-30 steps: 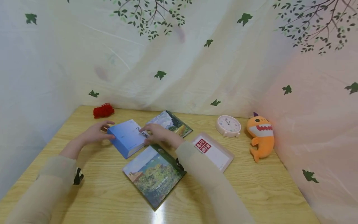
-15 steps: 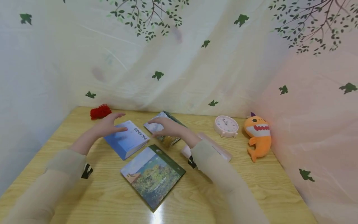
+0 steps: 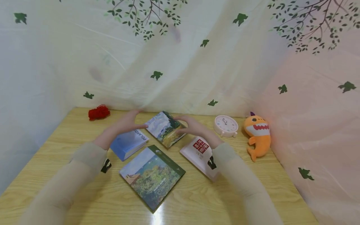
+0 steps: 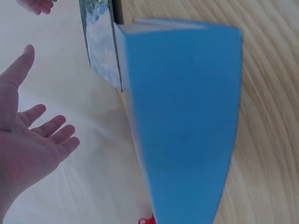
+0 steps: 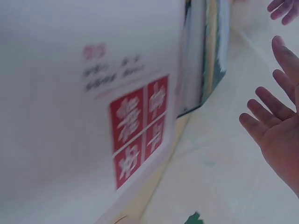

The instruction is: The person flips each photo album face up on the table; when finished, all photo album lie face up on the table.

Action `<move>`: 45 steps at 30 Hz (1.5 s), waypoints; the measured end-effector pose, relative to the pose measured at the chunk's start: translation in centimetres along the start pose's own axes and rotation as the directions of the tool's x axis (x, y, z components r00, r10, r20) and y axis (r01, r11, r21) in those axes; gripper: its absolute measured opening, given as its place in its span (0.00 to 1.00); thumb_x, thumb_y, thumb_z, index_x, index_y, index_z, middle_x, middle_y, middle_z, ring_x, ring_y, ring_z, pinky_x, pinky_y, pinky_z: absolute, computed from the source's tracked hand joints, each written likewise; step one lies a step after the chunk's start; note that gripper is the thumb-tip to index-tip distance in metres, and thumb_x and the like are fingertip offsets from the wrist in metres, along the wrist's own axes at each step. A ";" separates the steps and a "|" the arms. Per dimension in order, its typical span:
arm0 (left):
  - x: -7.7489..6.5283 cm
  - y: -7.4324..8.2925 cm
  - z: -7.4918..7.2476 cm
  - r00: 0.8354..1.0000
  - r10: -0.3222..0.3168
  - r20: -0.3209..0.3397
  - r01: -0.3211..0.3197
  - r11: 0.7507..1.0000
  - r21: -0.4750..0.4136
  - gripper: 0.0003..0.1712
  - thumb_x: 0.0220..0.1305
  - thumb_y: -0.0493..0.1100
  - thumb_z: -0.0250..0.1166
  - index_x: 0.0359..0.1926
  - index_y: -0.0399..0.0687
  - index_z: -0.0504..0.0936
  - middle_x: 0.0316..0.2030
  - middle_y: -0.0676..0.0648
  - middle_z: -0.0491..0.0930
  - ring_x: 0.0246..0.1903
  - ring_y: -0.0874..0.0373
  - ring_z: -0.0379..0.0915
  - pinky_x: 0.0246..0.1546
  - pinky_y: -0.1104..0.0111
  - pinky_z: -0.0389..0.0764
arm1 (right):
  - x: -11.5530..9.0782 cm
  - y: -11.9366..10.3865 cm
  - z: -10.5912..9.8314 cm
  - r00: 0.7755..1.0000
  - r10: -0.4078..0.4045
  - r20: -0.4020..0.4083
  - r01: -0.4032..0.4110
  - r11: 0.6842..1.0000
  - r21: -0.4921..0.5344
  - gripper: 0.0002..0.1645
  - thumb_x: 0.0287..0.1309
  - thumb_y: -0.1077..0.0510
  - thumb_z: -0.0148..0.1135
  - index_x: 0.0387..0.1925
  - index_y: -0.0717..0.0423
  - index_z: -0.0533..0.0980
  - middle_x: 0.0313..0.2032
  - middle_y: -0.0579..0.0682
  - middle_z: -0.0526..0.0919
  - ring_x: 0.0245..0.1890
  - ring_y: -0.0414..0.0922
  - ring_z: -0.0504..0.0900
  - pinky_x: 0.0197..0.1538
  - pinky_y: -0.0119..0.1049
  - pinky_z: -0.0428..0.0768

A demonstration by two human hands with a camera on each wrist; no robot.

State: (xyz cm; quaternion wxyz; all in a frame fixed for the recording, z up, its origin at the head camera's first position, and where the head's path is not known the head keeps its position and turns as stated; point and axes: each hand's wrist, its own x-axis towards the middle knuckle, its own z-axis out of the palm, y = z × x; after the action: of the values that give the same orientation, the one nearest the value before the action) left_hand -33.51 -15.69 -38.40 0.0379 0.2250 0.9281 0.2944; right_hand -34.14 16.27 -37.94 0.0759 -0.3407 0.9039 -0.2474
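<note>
My left hand point(image 3: 126, 123) hovers over the far end of the blue POLAROID book point(image 3: 127, 145), thumb and fingers spread and holding nothing. A book with a painted landscape cover point(image 3: 163, 128) lies at the back between my two hands. My right hand point(image 3: 192, 126) reaches to its right side, fingers apart, thumb overlapping the cover's right edge in the head view. In the left wrist view the blue book's spine point(image 4: 187, 112) fills the middle, with my spread hand point(image 4: 32, 140) beside it. The right wrist view shows my open right hand point(image 5: 275, 112) past the white book with red characters point(image 5: 140, 130).
A photo album point(image 3: 153, 178) lies at the front centre of the wooden table point(image 3: 253, 193). Red yarn point(image 3: 99, 112) sits at the back left. A pink alarm clock point(image 3: 226, 126) and an orange shark plush point(image 3: 258, 137) stand at the right, before a draped cloth point(image 3: 180, 72).
Both hands have let go of the blue book and risen from it. They have moved right and back, to either side of the landscape-covered book.
</note>
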 end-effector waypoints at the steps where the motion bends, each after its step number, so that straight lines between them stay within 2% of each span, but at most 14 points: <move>1: 0.3 0.2 0.2 1.000 0.004 0.005 -0.004 1.000 -0.010 0.53 0.57 0.60 0.66 0.72 0.38 0.51 0.70 0.34 0.52 0.69 0.37 0.47 0.66 0.45 0.54 | -0.2 0.4 -0.1 1.000 0.016 -0.006 -0.016 1.000 -0.012 0.39 0.56 0.54 0.66 0.67 0.54 0.62 0.67 0.56 0.64 0.68 0.52 0.60 0.68 0.50 0.60; 7: 2.2 1.3 2.1 1.000 0.010 0.024 -0.009 0.998 -0.066 0.54 0.56 0.55 0.68 0.72 0.36 0.48 0.70 0.33 0.50 0.68 0.37 0.48 0.65 0.46 0.56 | -1.1 2.7 -0.1 0.997 0.061 -0.051 -0.062 0.998 -0.006 0.39 0.55 0.54 0.67 0.67 0.57 0.63 0.66 0.58 0.65 0.68 0.55 0.60 0.69 0.51 0.58; 10: 3.2 1.7 3.2 0.998 0.051 0.025 -0.048 0.994 -0.098 0.53 0.56 0.51 0.70 0.72 0.38 0.48 0.70 0.34 0.50 0.68 0.37 0.49 0.65 0.46 0.57 | -1.4 3.6 0.1 0.995 0.078 -0.063 -0.077 0.997 0.020 0.39 0.55 0.54 0.67 0.67 0.56 0.63 0.66 0.58 0.65 0.66 0.57 0.61 0.67 0.53 0.60; 13: 4.0 2.0 4.0 0.996 0.088 0.032 -0.085 0.993 -0.085 0.55 0.54 0.49 0.71 0.72 0.38 0.48 0.70 0.34 0.51 0.67 0.37 0.51 0.66 0.47 0.57 | -1.5 4.4 0.3 0.991 0.122 -0.051 -0.119 0.992 0.043 0.39 0.56 0.54 0.66 0.67 0.53 0.63 0.67 0.57 0.64 0.66 0.58 0.62 0.66 0.54 0.61; 17: 4.7 2.1 4.8 0.995 0.072 0.070 -0.068 0.996 -0.055 0.55 0.53 0.49 0.71 0.72 0.35 0.48 0.70 0.33 0.52 0.67 0.37 0.51 0.67 0.48 0.56 | -1.4 5.2 0.4 0.983 0.181 -0.011 -0.180 0.982 0.064 0.40 0.57 0.53 0.66 0.68 0.49 0.61 0.68 0.54 0.63 0.66 0.56 0.63 0.66 0.53 0.63; 21: 5.2 1.7 5.4 0.995 0.038 0.093 -0.034 0.998 -0.053 0.55 0.54 0.49 0.71 0.71 0.32 0.48 0.69 0.32 0.52 0.68 0.37 0.48 0.68 0.49 0.52 | -1.2 5.7 0.6 0.979 0.201 0.023 -0.202 0.977 0.073 0.40 0.57 0.53 0.65 0.68 0.51 0.61 0.68 0.54 0.63 0.65 0.55 0.64 0.65 0.51 0.65; 30: 5.5 1.1 5.4 0.995 -0.002 0.096 0.003 1.000 -0.019 0.55 0.51 0.46 0.73 0.70 0.30 0.50 0.68 0.29 0.54 0.68 0.36 0.49 0.69 0.50 0.50 | -0.7 6.4 0.8 0.978 0.201 0.059 -0.207 0.972 0.110 0.37 0.57 0.56 0.65 0.67 0.56 0.63 0.66 0.54 0.66 0.63 0.54 0.68 0.65 0.48 0.66; 37: 5.7 0.7 5.4 0.990 -0.057 0.129 0.056 0.998 0.012 0.54 0.52 0.44 0.72 0.70 0.31 0.49 0.68 0.30 0.53 0.68 0.37 0.48 0.69 0.51 0.49 | -0.6 6.4 1.0 0.964 0.249 0.093 -0.262 0.950 0.171 0.35 0.57 0.59 0.65 0.65 0.54 0.66 0.63 0.53 0.70 0.62 0.52 0.69 0.66 0.46 0.65; 45: 5.6 0.5 5.2 0.989 -0.054 0.134 0.057 0.998 -0.019 0.53 0.51 0.39 0.73 0.71 0.33 0.51 0.69 0.31 0.53 0.68 0.36 0.48 0.69 0.51 0.49 | -0.2 6.3 1.1 0.956 0.278 0.091 -0.290 0.941 0.173 0.30 0.59 0.58 0.63 0.63 0.52 0.69 0.58 0.54 0.74 0.61 0.52 0.70 0.66 0.46 0.64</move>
State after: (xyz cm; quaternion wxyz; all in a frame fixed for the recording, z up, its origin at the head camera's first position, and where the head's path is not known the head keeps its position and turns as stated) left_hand -37.27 -10.08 -42.09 0.1107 0.2178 0.9259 0.2881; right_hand -37.25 20.04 -42.00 0.1716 -0.2061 0.9137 -0.3053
